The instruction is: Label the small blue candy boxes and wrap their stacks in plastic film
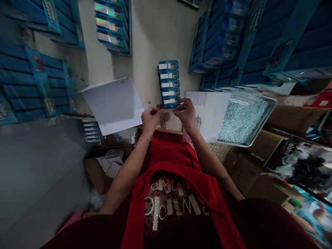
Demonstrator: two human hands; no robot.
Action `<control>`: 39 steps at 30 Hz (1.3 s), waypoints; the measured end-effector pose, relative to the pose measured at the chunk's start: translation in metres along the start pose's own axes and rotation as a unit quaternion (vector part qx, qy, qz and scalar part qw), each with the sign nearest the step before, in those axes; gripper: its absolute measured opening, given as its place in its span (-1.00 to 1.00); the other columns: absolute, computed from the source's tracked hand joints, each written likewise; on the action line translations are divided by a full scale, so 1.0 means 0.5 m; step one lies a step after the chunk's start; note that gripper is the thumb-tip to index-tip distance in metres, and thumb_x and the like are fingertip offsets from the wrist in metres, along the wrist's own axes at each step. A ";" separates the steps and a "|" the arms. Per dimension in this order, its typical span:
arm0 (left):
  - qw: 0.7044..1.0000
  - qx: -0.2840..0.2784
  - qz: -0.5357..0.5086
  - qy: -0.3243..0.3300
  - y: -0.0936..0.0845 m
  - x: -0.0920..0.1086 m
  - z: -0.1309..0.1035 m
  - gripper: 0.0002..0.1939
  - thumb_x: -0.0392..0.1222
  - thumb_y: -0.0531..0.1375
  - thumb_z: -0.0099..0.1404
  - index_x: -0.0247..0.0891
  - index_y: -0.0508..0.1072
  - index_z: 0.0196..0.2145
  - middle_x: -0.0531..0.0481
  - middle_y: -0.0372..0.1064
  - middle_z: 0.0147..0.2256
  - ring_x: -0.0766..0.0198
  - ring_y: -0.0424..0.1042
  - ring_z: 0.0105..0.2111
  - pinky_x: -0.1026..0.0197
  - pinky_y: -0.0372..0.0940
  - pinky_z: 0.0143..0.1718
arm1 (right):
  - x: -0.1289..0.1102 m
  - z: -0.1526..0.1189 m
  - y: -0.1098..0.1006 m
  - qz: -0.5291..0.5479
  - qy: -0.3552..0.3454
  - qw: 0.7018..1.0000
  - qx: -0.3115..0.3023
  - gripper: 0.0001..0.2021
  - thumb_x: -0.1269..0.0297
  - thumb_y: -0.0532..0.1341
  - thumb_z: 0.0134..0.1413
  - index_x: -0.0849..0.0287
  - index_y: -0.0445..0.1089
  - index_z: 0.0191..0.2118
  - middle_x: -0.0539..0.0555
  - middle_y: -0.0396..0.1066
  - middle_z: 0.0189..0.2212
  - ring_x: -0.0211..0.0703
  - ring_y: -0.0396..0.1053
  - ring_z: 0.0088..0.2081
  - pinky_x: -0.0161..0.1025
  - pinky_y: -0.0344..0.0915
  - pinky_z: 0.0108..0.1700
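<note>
Viewed remotely, my left hand [150, 119] and right hand [187, 111] sit close, fingertips narrowed, at the near end of five blue packs [169, 84] on the worktop [155, 34]; grip unclear. I'd keep the row square.

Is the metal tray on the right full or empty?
The metal tray is not empty: small pale-blue pieces cover most of its visible floor. Whether it is brim-full, I cannot tell.

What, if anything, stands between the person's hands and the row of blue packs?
Nothing visible: the left hand and right hand are at the near end of the row of blue packs. A white sheet lies to its left.
</note>
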State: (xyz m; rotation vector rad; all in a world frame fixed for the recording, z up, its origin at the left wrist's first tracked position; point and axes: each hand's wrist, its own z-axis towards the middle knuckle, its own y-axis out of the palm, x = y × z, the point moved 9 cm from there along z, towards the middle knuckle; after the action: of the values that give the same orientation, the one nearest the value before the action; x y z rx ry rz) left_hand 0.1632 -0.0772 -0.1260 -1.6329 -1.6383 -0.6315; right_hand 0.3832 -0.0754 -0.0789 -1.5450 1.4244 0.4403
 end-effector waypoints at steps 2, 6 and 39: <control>1.000 0.001 0.005 0.002 -0.002 0.000 0.001 -0.83 -0.15 0.49 0.14 -0.22 0.61 -0.47 0.08 0.44 -0.52 0.29 0.32 -0.47 0.22 0.18 -0.36 | 0.004 0.001 0.000 -0.001 0.010 1.000 -0.004 -0.58 0.33 0.40 -0.03 0.02 0.31 -0.04 -0.16 0.52 -0.43 -0.16 0.52 -0.33 -0.15 0.38 -0.16; 1.000 0.001 0.017 0.001 0.000 -0.007 0.007 -0.82 -0.13 0.48 0.15 -0.21 0.60 -0.47 0.08 0.44 -0.53 0.29 0.30 -0.48 0.21 0.16 -0.38 | -0.001 0.001 -0.003 -0.030 0.009 0.999 0.018 -0.63 0.34 0.37 0.04 0.01 0.31 -0.04 -0.13 0.54 -0.40 -0.15 0.53 -0.29 -0.13 0.37 -0.12; 0.976 -0.096 -0.194 -0.034 0.159 0.049 0.111 -0.11 0.57 0.29 0.25 0.01 0.47 0.35 -0.16 0.36 0.41 -0.13 0.32 0.44 -0.07 0.40 0.32 | 0.032 0.144 0.105 0.243 0.029 0.963 -0.113 -0.14 -0.56 0.22 0.07 -0.18 0.34 0.36 0.08 0.50 0.31 0.06 0.52 0.25 0.11 0.54 0.20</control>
State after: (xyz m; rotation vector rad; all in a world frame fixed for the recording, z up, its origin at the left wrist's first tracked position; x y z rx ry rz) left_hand 0.2350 -0.0129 -0.1529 -1.4854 -2.0231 -0.9642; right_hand 0.3631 -0.0188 -0.1464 -1.3792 1.8563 0.8830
